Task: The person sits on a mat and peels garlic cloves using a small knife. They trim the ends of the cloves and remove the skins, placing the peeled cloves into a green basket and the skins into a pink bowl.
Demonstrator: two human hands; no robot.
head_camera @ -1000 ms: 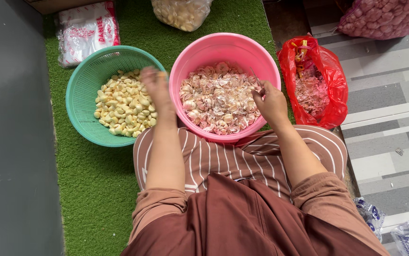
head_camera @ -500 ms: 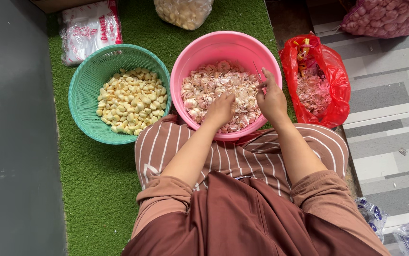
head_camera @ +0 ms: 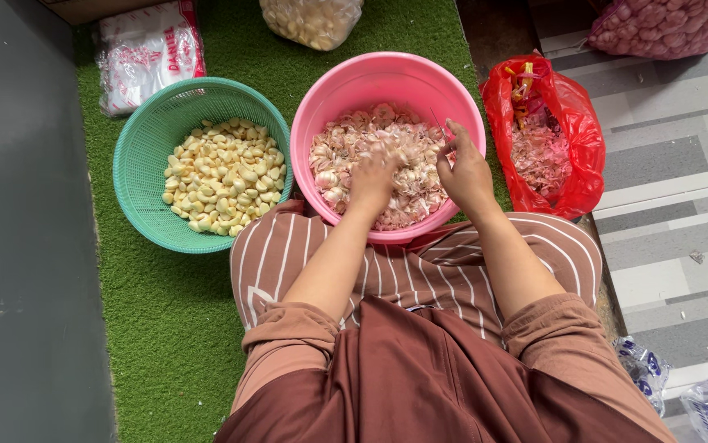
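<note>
Your left hand [head_camera: 373, 174] is reaching into the pink basin [head_camera: 354, 90], its fingers curled down into the heap of unpeeled garlic cloves [head_camera: 403, 156]. They are blurred, so you cannot tell whether they are closing on one clove or merely raking through the pile. Your right hand [head_camera: 464, 171] is hovering over the right side of the same basin, thumb and forefinger pressed together on what looks like a thin blade or pick pointing up toward the far rim; it is too slight to name surely.

Judging by this, you are picking up the next clove to peel. That move is calling for your left fingers to single out one clove and lift it clear of the loose skins, then bring it to the tool in your right hand.

Further out, the pink basin is sitting against your striped lap cloth [head_camera: 444, 271], on the green mat [head_camera: 173, 328]. To its left, just beside it, the green basket [head_camera: 145, 205] is holding the peeled, pale yellow cloves [head_camera: 223, 176]. To the right, the red bag [head_camera: 563, 107] is lying open with papery skins inside. At the far edge, a clear bag of cloves [head_camera: 311, 20] and a white printed packet [head_camera: 149, 49] are lying on the mat.
</note>
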